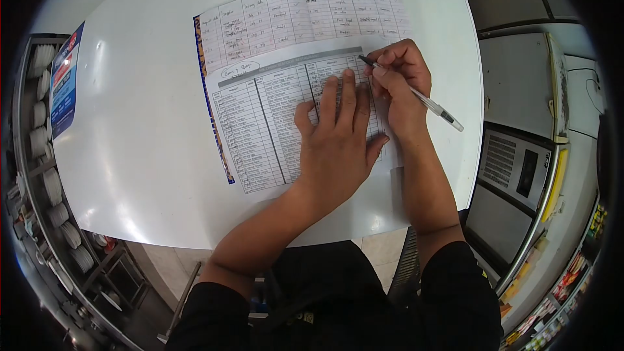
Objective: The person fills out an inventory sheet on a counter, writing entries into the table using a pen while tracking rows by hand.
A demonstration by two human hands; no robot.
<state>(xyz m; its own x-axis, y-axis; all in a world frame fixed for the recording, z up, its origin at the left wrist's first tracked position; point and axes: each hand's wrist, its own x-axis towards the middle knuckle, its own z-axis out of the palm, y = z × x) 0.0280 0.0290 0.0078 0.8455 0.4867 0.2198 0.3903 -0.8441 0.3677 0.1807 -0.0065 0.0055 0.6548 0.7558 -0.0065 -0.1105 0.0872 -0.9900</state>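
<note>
A printed sheet [260, 156] with product columns lies over an open notebook [250, 29] filled with handwritten table rows. My left hand [338, 136] rests flat on the lower middle of the sheet, fingers spread, covering part of the columns. Pinched in my right hand [404, 84] is a clear pen [442, 112] with a black tip, which points at the upper right of the sheet, by the last column. Handwritten words inside an oval show at the sheet's upper left.
Everything on paper lies on a white table [136, 175]. A blue and red printed card [66, 81] sits at its left edge. Stacked plates [42, 58] fill a rack at the left. A metal appliance [517, 162] stands at the right, near shelved packets [565, 279].
</note>
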